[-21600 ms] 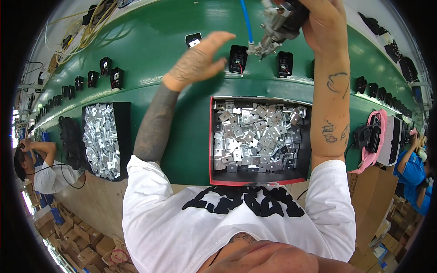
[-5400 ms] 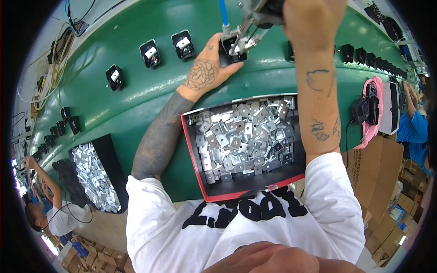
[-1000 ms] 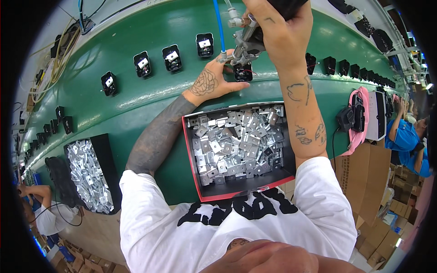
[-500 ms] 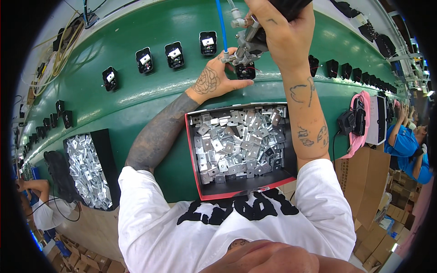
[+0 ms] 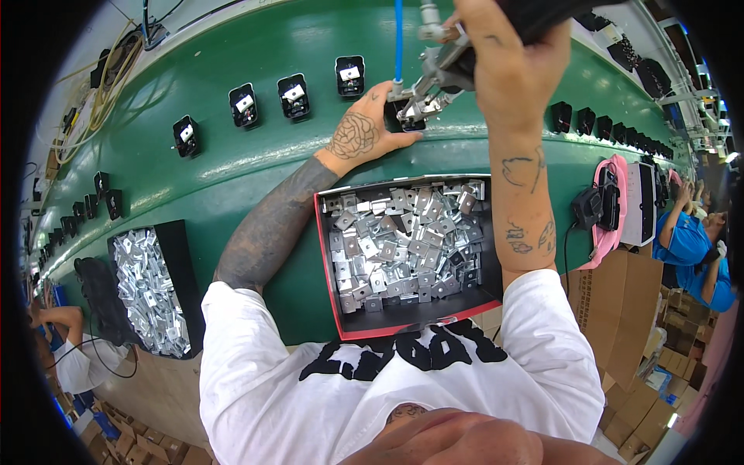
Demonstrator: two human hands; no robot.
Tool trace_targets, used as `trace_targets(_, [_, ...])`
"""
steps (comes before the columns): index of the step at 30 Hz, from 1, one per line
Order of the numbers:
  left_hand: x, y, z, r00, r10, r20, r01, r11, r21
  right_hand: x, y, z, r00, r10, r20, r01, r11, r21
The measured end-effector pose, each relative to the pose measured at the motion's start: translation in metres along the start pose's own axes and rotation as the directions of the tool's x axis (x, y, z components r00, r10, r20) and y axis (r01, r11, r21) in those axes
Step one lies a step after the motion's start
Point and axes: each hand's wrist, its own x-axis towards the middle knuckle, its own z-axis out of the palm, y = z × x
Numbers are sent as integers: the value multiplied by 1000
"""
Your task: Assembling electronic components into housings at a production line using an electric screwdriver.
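My right hand [image 5: 515, 74] is wrapped round the dark body of a powered screwdriver [image 5: 438, 74], which has a metal feed head and a blue air hose [image 5: 398, 39]. The tool slants down to the left, its tip in a small black plastic housing [image 5: 416, 126] on the bench. Against that housing, my left hand [image 5: 366, 130] holds it from the left, thumb along the near side. The screwdriver hides most of the housing's inside. Directly in front of me, an open box [image 5: 319, 256] with a red rim holds many small bent metal plates [image 5: 411, 244].
On the green bench [image 5: 232, 174], several black housings with white-silver pieces inside [image 5: 245, 105] stand at left; more housings [image 5: 612, 128] line the right. A second black box [image 5: 194, 287] of metal parts stands left, a pink-edged holder [image 5: 616, 186] right. Co-workers [image 5: 682, 232] sit on both sides.
My right hand and the screwdriver's upper end have swung to the right. The tool tip stays at the housing, and my left hand has shifted only slightly.
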Motion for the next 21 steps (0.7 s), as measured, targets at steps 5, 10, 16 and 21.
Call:
trace_targets(5, [1, 5, -4, 995, -78, -60, 72, 994, -87, 1, 2, -4, 1000, 11, -17, -12, 1000, -27])
trace_targets(10, [2, 14, -10, 994, -84, -63, 75, 988, -133, 4, 9, -7, 996, -91, -19, 92, 995, 47])
trace_targets(16, [1, 9, -6, 991, -118, -56, 110, 985, -134, 2, 5, -2, 996, -85, -8, 86, 995, 59])
trace_targets(21, [1, 7, -5, 993, -99, -64, 89, 986, -138, 2, 7, -4, 997, -78, 3, 77, 997, 23])
